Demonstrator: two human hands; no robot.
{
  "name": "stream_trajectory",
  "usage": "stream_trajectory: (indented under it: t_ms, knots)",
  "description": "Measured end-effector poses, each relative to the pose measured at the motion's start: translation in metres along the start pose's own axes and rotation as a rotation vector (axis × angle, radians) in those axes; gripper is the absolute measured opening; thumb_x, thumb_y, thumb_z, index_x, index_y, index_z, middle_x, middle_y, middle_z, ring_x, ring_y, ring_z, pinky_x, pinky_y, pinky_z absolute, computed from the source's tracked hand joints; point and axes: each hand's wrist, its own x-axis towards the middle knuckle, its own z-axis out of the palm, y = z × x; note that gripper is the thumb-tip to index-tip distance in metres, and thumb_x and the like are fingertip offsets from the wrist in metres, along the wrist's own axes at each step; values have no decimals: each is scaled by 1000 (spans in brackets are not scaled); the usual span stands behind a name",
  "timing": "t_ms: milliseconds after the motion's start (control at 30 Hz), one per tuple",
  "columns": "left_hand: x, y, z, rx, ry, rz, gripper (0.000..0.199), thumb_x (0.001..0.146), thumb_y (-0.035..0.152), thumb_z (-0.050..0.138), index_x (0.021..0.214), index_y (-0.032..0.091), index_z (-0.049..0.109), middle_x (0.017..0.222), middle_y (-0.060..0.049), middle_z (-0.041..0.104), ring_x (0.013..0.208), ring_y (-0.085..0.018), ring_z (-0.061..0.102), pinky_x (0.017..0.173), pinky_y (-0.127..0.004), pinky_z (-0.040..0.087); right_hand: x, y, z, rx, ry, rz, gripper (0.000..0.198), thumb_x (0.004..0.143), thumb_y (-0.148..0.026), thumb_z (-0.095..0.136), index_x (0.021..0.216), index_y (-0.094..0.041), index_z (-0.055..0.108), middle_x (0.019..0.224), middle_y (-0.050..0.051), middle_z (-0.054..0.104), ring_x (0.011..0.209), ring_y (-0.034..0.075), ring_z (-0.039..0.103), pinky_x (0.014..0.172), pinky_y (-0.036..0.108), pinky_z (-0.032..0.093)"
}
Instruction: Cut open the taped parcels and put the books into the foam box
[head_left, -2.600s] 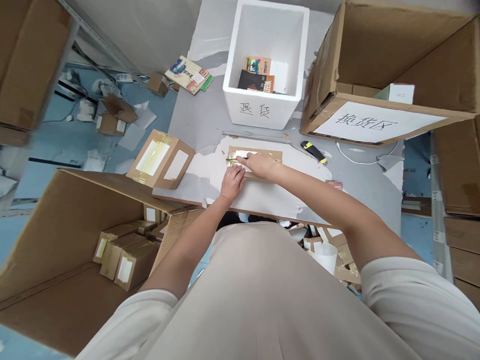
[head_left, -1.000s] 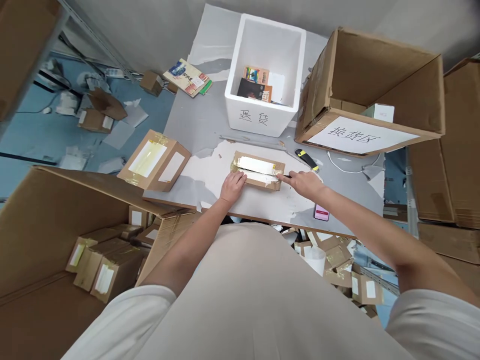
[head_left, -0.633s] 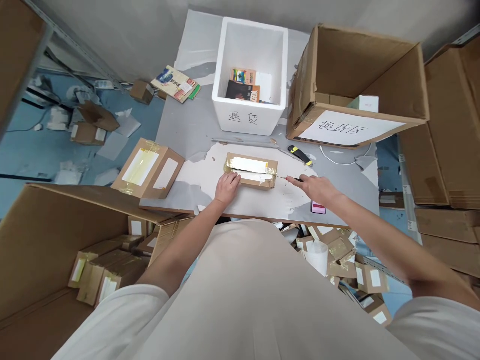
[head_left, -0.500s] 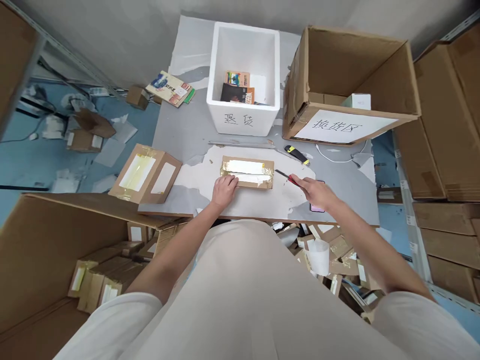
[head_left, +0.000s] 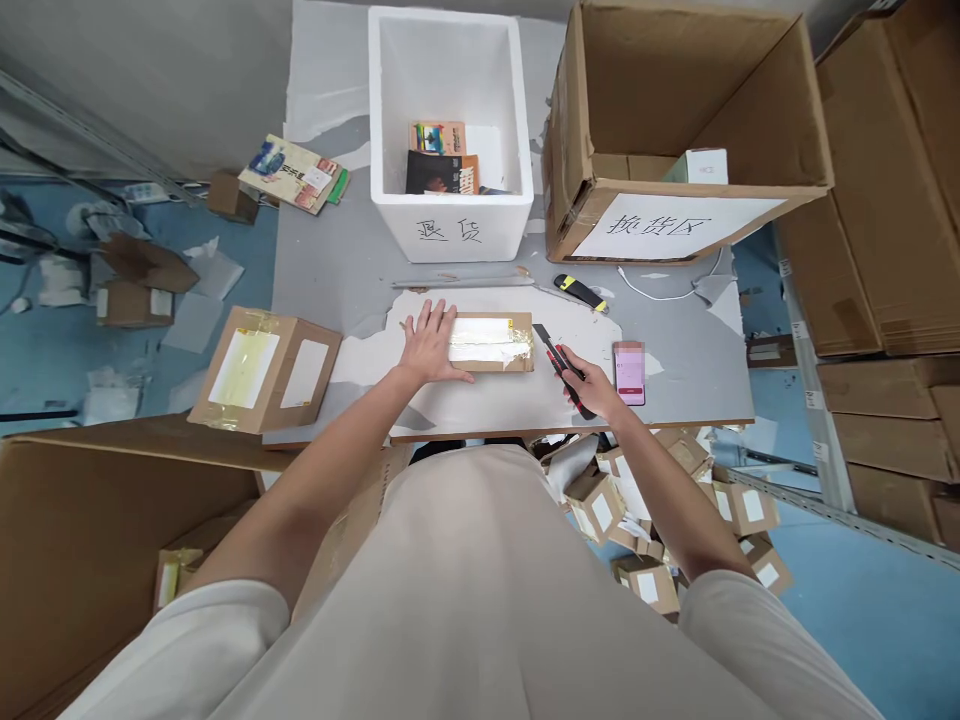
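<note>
The left hand (head_left: 429, 345) lies with its fingers fanned out over the left end of a small cardboard box (head_left: 491, 340), thumb pointing right along the box's near edge. The rest of the box runs out to the right from under that hand, toward the right hand (head_left: 589, 386), with its white label and shiny tape facing up. The right hand is closed around a red and black box cutter (head_left: 553, 353); the blade points away from the body and leftward, its tip just beside the box's right end. Whether the 2 touch, I cannot tell.

Just right of the right hand, a phone (head_left: 629, 380) lies on the table (head_left: 697, 375). Beyond that hand is a yellow and black cutter (head_left: 580, 292), and farther off a large carton (head_left: 571, 170) with 3 handwritten characters on its front. Beyond the left hand stands a white foam box (head_left: 454, 212), marked with 2 characters and holding books (head_left: 442, 174). Well to the left of the left hand sits a taped carton (head_left: 271, 370).
</note>
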Motion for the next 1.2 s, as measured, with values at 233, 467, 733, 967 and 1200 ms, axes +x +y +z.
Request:
stream_trajectory:
  t_ms: [233, 467, 733, 967, 1200]
  knots:
    - [4, -11, 12, -121, 125, 144, 128, 39, 64, 82, 142, 7, 31, 135, -23, 41, 130, -43, 31, 113, -54, 24, 22, -12, -16, -147, -118, -39, 59, 84, -21, 60, 141, -29, 48, 87, 1, 69, 46, 5, 51, 39, 17, 47]
    - [6, -10, 14, -187, 141, 50, 120, 41, 57, 83, 140, 12, 32, 131, -21, 42, 127, -43, 32, 101, -57, 38, 26, -24, -20, -309, -297, -11, 55, 83, -17, 60, 136, -32, 54, 78, -2, 68, 41, 4, 46, 38, 16, 43]
    - [2, -4, 11, -211, 141, -60, 123, 43, 62, 82, 142, 11, 30, 136, -21, 40, 131, -41, 29, 101, -53, 39, -18, 3, -12, -112, -43, 35, 64, 81, -35, 63, 142, -28, 45, 91, 1, 68, 52, 7, 53, 47, 22, 48]
    - [-24, -18, 6, -314, 165, -241, 85, 78, 61, 56, 143, 10, 36, 127, -20, 51, 122, -37, 43, 99, -52, 39, -2, -4, 100, 512, 223, -13, 45, 71, -49, 68, 106, -23, 55, 121, 6, 63, 67, 11, 61, 53, 27, 54]
    - [-69, -43, 30, -715, 158, -167, 45, 91, 35, 42, 132, 19, 54, 106, -9, 62, 87, -18, 62, 83, -35, 53, 11, -26, 156, 567, 157, -14, 42, 75, -47, 64, 107, -25, 48, 101, 3, 69, 62, 11, 60, 49, 24, 49]
